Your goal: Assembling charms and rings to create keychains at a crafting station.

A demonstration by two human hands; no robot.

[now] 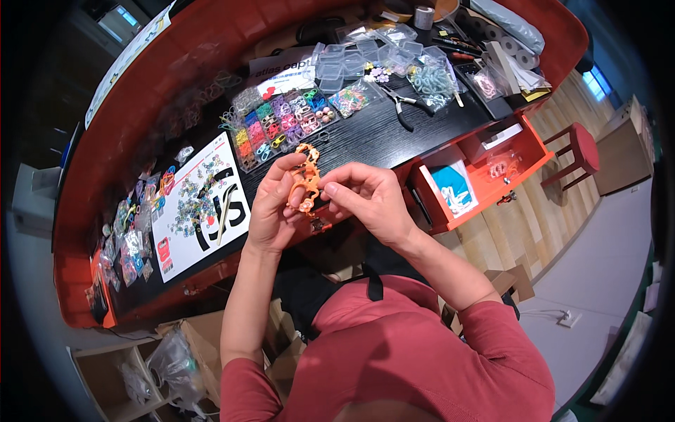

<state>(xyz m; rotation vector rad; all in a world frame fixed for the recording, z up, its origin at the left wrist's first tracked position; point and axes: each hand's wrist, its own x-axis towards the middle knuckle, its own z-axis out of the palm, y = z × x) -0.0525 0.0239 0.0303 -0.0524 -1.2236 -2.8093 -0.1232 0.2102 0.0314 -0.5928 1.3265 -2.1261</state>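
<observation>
Above the front edge of the black desk, my left hand [270,207] is closed around an orange chain of plastic links [306,174], which curves up past the fingertips. Small pale pieces show at its lower end. My right hand [374,202] is beside the chain, thumb and index finger pinched together at its right side. Whatever lies between those fingertips is too small to make out. Just beyond the hands sits a compartment box [261,153] sorted with colourful plastic clips and beads.
A white sheet [167,246] with a heap of small clear rings lies left, near bagged beads [131,246]. Pliers [402,109] and a bag of pale green rings [432,84] lie to the right. An open red drawer [485,184] juts out; a red stool [583,149] stands beyond.
</observation>
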